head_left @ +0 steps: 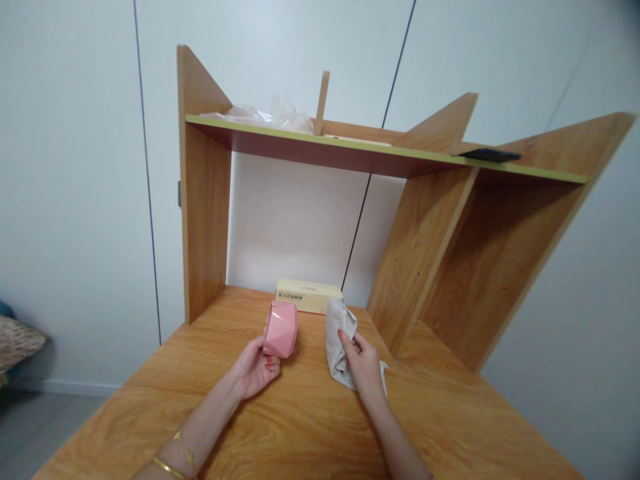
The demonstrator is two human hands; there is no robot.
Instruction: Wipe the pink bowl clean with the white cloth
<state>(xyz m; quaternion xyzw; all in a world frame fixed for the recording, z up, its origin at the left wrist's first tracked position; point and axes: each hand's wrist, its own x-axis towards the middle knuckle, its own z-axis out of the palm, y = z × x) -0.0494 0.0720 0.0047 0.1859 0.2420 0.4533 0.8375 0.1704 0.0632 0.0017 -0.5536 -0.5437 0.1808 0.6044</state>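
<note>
My left hand (pixel 257 370) is closed around the lower edge of a pink faceted container (pixel 281 329), which is tilted above the desk. Its opening and inside are hidden from this angle. To the right, my right hand (pixel 361 357) pinches a light grey cloth (pixel 336 347) between thumb and fingers. The cloth hangs in loose folds, apart from the pink container. Behind both hands, a pale yellow box (pixel 310 295) with dark printed characters lies on the desk.
The wooden desk (pixel 280 427) carries a hutch with a raised shelf (pixel 320 147) and upright side panels (pixel 205 220). On the shelf lie a clear plastic bag (pixel 270 117) and a dark flat object (pixel 490 155). White panels (pixel 300 40) stand behind, and patterned fabric (pixel 20 343) shows at far left.
</note>
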